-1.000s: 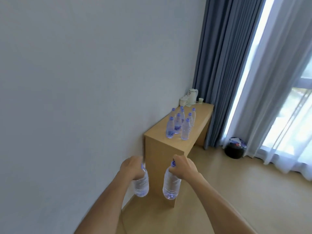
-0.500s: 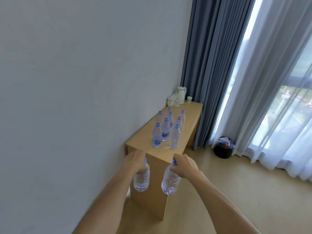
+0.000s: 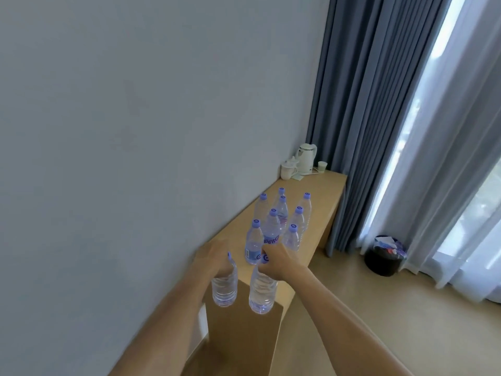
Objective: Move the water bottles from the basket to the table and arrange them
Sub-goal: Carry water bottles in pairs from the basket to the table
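My left hand (image 3: 218, 257) grips the top of a clear water bottle (image 3: 224, 290) with a blue cap. My right hand (image 3: 276, 260) holds a second clear bottle (image 3: 262, 291) by its neck. Both bottles hang upright over the near end of the light wooden table (image 3: 322, 191). Just beyond my hands, several more blue-capped bottles (image 3: 280, 221) stand upright in a tight cluster on the tabletop. No basket is in view.
The table runs along a grey wall on the left. A white kettle (image 3: 306, 158) and white cups (image 3: 288, 169) stand at its far end. Blue curtains (image 3: 374, 118) hang behind it. A dark waste bin (image 3: 383, 256) sits on the floor at the right.
The view has closed in on the table. Both hands with their bottles have come forward and up, from in front of the table's end panel to over its near end.
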A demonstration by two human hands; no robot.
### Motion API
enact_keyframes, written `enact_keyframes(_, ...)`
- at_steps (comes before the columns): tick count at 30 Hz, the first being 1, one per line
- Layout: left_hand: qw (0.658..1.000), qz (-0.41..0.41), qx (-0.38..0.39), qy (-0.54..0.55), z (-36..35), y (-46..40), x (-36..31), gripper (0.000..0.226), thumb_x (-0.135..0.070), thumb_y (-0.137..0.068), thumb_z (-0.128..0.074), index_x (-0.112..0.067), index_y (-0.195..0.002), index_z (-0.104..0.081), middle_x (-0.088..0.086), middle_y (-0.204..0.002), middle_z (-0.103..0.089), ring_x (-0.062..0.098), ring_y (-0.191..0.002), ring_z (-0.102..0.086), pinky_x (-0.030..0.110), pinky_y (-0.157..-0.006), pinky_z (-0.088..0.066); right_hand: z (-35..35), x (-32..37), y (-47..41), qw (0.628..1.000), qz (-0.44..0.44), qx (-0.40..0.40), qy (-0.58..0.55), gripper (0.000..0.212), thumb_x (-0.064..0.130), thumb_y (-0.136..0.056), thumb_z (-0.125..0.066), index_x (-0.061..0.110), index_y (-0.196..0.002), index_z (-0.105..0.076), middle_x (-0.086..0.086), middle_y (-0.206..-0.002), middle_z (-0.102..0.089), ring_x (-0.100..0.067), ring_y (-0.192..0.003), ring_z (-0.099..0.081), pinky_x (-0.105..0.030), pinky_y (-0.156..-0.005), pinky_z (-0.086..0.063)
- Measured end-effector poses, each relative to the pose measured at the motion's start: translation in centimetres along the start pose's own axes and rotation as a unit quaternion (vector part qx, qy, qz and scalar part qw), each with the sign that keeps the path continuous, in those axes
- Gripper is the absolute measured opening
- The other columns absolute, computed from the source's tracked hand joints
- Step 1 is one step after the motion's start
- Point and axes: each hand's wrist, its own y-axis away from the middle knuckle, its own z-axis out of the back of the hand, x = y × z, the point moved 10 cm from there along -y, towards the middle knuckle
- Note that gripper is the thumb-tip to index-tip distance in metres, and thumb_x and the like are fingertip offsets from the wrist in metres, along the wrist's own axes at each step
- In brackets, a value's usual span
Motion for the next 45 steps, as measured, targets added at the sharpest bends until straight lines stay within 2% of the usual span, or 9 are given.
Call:
enact_keyframes(3,0.999,0.036,-0.009,-0.018,0.2,-3.2,0.3,0.022,-0.018,-0.088,-0.049,-0.009,-0.106,-0.059,0.012,-0.117,-0.061,0.030,-0.107,-0.062,0.035,-0.088,-0.050,0.6,-0.1,-4.3,0.999,0.039,0.000,-0.001,0.025,0.017,-0.086,-0.052,0.015,-0.066,-0.037,0.002,-0.064,-0.037,-0.013,-0.053,-0.035,-0.022,-0.047,-0.022)
enact_keyframes(7,0.995,0.086,-0.019,-0.036,0.9,-6.4,1.4,0.029,-0.024,-0.090,-0.048,-0.007,-0.113,-0.052,0.013,-0.117,-0.058,0.031,-0.107,-0.061,0.036,-0.086,-0.050,1.3,0.5,-9.5,0.995,0.102,0.004,-0.007,0.010,0.017,-0.087,-0.051,0.008,-0.091,-0.053,-0.003,-0.079,-0.047,-0.023,-0.073,-0.047,-0.027,-0.055,-0.033)
enact_keyframes(16,0.986,0.158,-0.028,-0.041,2.8,-12.1,4.5,0.026,-0.021,-0.093,-0.043,-0.003,-0.110,-0.051,0.016,-0.114,-0.058,0.034,-0.103,-0.061,0.039,-0.083,-0.050,2.3,4.1,-18.8,0.979,0.203,0.017,0.024,0.009,0.014,-0.089,-0.049,0.010,-0.089,-0.041,-0.002,-0.070,-0.037,-0.026,-0.072,-0.044,-0.026,-0.047,-0.023)
enact_keyframes(20,0.984,0.174,-0.024,-0.035,2.8,-16.0,6.1,0.026,-0.020,-0.092,-0.044,-0.005,-0.112,-0.051,0.015,-0.116,-0.058,0.032,-0.104,-0.061,0.036,-0.083,-0.049,2.4,4.0,-23.1,0.979,0.197,0.012,0.044,0.016,0.013,-0.092,-0.045,0.005,-0.104,-0.050,-0.010,-0.088,-0.043,-0.027,-0.075,-0.043,-0.033,-0.063,-0.033)
enact_keyframes(25,0.985,0.171,0.002,-0.017,1.5,-22.2,6.4,0.030,-0.022,-0.091,-0.047,-0.007,-0.116,-0.052,0.012,-0.121,-0.056,0.030,-0.110,-0.059,0.035,-0.087,-0.049,1.5,1.9,-29.0,0.981,0.176,0.035,0.079,0.025,0.013,-0.093,-0.045,0.005,-0.116,-0.051,-0.017,-0.102,-0.056,-0.025,-0.077,-0.043,-0.032,-0.059,-0.033)
enact_keyframes(29,0.989,0.148,0.020,-0.010,0.1,-26.9,5.6,0.030,-0.023,-0.091,-0.047,-0.007,-0.117,-0.052,0.011,-0.121,-0.056,0.030,-0.109,-0.060,0.035,-0.087,-0.050,0.4,-0.1,-32.5,0.981,0.153,0.067,0.096,0.025,0.009,-0.091,-0.045,0.005,-0.115,-0.051,-0.010,-0.093,-0.049,-0.025,-0.077,-0.044,-0.025,-0.048,-0.026)
enact_keyframes(34,0.991,0.123,0.041,-0.018,-1.9,-30.6,4.4,0.031,-0.023,-0.091,-0.048,-0.008,-0.118,-0.052,0.012,-0.122,-0.055,0.031,-0.111,-0.059,0.036,-0.088,-0.049,-1.1,-2.1,-35.4,0.983,0.126,0.095,0.098,0.028,0.009,-0.092,-0.044,0.006,-0.117,-0.053,-0.014,-0.116,-0.060,-0.025,-0.087,-0.055,-0.031,-0.067,-0.037)
enact_keyframes(37,0.991,0.117,0.057,-0.026,-3.1,-31.6,4.1,0.032,-0.023,-0.090,-0.050,-0.008,-0.119,-0.052,0.011,-0.123,-0.055,0.031,-0.112,-0.059,0.036,-0.088,-0.049,-2.1,-2.9,-36.3,0.982,0.116,0.108,0.104,0.030,0.009,-0.092,-0.045,0.007,-0.120,-0.052,-0.013,-0.120,-0.059,-0.028,-0.105,-0.060,-0.030,-0.069,-0.037)
enact_keyframes(45,0.992,0.113,0.057,-0.022,-3.8,-32.2,4.1,0.029,-0.022,-0.091,-0.049,-0.006,-0.116,-0.053,0.012,-0.121,-0.056,0.031,-0.110,-0.059,0.037,-0.087,-0.049,-4.1,-3.7,-36.5,0.979,0.111,0.126,0.112,0.031,0.008,-0.092,-0.046,0.005,-0.123,-0.051,-0.014,-0.123,-0.057,-0.029,-0.110,-0.060,-0.029,-0.067,-0.036)
